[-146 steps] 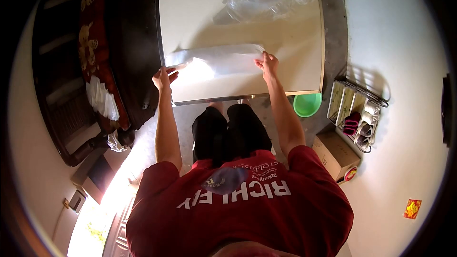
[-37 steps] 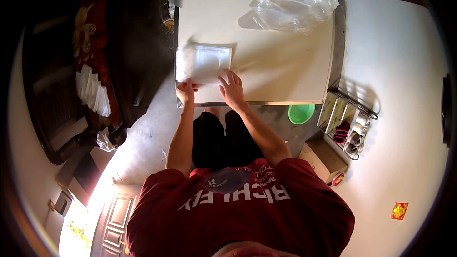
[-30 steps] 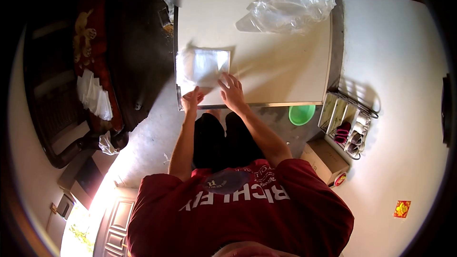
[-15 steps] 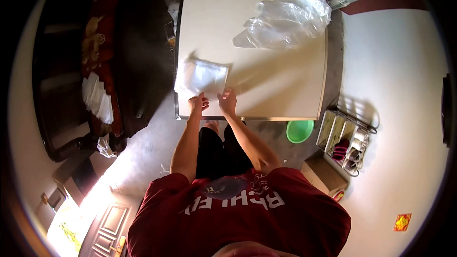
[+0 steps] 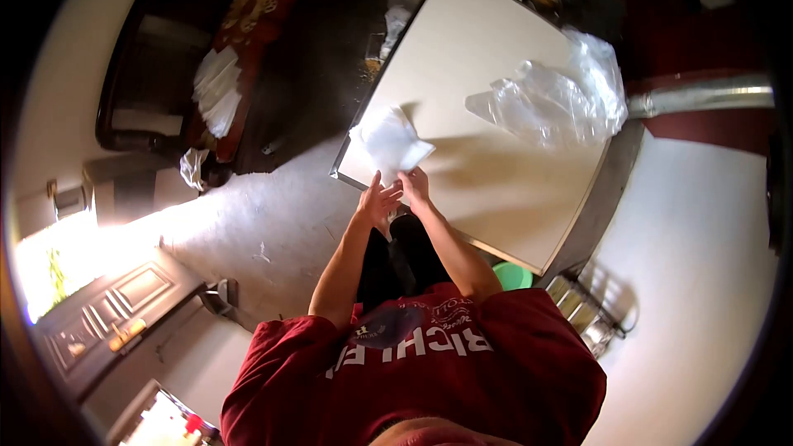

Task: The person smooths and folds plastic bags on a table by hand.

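A sheaf of translucent plastic bags [image 5: 388, 139] is at the table's near-left corner, bent and partly raised. My right hand [image 5: 415, 187] pinches its near edge between thumb and fingers. Just beside it, my left hand [image 5: 379, 199] is open, palm turned up and fingers apart, close under the near edge of the sheaf. Whether the left fingertips touch the plastic I cannot tell.
The pale table [image 5: 504, 173] carries a large crumpled clear plastic bag [image 5: 549, 99] on its far right side. A green basin [image 5: 512, 275] sits under the near edge. White bags [image 5: 217, 91] lie on the dark bench at left. A shoe rack [image 5: 582, 306] stands at right.
The view has swung round, so the table appears turned. The sheaf, flat before, is now bent and lifted. My left hand has opened and turned palm up.
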`<act>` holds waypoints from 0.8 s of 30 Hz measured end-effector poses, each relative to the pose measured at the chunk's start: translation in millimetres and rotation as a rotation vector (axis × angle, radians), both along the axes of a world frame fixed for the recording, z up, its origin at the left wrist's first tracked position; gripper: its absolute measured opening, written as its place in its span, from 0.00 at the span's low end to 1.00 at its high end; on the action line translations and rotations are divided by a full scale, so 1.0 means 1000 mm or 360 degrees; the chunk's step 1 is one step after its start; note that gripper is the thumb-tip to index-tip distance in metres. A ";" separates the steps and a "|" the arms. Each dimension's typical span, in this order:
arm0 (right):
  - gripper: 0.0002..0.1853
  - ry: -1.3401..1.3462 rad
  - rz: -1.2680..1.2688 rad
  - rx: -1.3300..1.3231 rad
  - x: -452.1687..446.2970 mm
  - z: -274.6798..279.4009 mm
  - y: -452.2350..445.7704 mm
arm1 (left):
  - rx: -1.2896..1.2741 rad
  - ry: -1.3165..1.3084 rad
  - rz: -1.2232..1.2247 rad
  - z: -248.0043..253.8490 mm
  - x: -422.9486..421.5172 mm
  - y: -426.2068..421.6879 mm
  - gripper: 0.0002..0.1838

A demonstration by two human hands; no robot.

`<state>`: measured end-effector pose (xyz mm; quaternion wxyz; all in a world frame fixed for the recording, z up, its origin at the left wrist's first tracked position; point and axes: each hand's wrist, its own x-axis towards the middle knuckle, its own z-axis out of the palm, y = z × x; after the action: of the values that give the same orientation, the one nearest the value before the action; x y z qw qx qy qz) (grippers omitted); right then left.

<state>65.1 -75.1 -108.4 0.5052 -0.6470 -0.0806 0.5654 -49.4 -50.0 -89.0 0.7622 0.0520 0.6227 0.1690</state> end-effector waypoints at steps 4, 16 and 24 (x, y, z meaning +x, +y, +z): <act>0.13 -0.0205 0.0373 0.0051 -0.002 0.031 -0.012 | -0.0015 -0.0585 0.0504 0.015 -0.011 -0.002 0.36; 0.17 -0.1004 0.1590 0.0492 -0.070 0.080 0.050 | 0.0323 -0.0817 0.1250 0.007 -0.100 0.006 0.24; 0.17 -0.1158 0.1734 0.0481 -0.189 0.083 0.110 | 0.0424 -0.0593 0.1567 -0.040 -0.228 0.060 0.24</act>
<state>-123.5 34.8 -24.9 0.1734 -0.5855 -0.6389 0.4678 -277.0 10.2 -129.1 0.6771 -0.1807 0.4010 0.5899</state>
